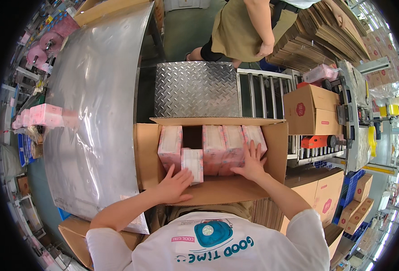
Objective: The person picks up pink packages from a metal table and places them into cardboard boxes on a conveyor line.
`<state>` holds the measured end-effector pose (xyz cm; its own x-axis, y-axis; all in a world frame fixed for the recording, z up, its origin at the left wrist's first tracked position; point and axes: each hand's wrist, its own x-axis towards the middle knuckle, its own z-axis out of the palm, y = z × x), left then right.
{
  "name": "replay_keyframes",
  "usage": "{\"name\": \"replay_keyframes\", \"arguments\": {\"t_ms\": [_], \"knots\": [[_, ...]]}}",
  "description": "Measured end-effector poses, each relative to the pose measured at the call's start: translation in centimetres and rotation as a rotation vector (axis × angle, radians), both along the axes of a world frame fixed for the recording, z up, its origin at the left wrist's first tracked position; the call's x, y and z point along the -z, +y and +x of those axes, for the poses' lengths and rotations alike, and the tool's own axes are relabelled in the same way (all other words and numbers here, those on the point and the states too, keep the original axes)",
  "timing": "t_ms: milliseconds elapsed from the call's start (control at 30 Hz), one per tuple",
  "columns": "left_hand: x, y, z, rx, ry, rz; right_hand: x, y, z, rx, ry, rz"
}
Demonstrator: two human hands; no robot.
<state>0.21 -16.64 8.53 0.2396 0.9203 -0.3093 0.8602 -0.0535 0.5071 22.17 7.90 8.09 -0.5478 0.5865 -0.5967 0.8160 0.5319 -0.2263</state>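
Matt cardboard box (145, 153) holds glossy film-wrapped packs (214, 147) (embossed metal plate (195, 88) behind).

Co-worker's upper body (253, 22) cut off

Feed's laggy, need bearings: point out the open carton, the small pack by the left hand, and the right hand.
open carton (146, 153): head view, left wall.
small pack (193, 163): head view, top face.
right hand (252, 163): head view, back of hand.

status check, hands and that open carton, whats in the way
Left hand flat against small pink pack. Right hand pressing pink packs in open carton. One slot unfilled, nothing blocking.
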Motion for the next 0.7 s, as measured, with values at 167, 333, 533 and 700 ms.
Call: {"name": "replay_keyframes", "arguments": {"t_ms": [167, 333, 533, 700], "knots": [[4.3, 4.6, -1.5, -0.077, 0.406, 0.196, 6.7, 1.4, -4.0, 0.098, -0.025, 0.080], [10.9, 9.5, -6.1, -0.534, 0.127, 0.296, 9.4, 5.2, -9.3, 0.170, -0.116, -0.064], [18.4, 15.2, -8.7, -0.749, -0.047, 0.308, 21.0, 7.7, -10.0, -0.114, -0.149, 0.138], [20.2, 12.2, -3.5, -0.961, 0.209, 0.332, 18.2, 4.5, -7.2, 0.112, 0.081, 0.137]]}}
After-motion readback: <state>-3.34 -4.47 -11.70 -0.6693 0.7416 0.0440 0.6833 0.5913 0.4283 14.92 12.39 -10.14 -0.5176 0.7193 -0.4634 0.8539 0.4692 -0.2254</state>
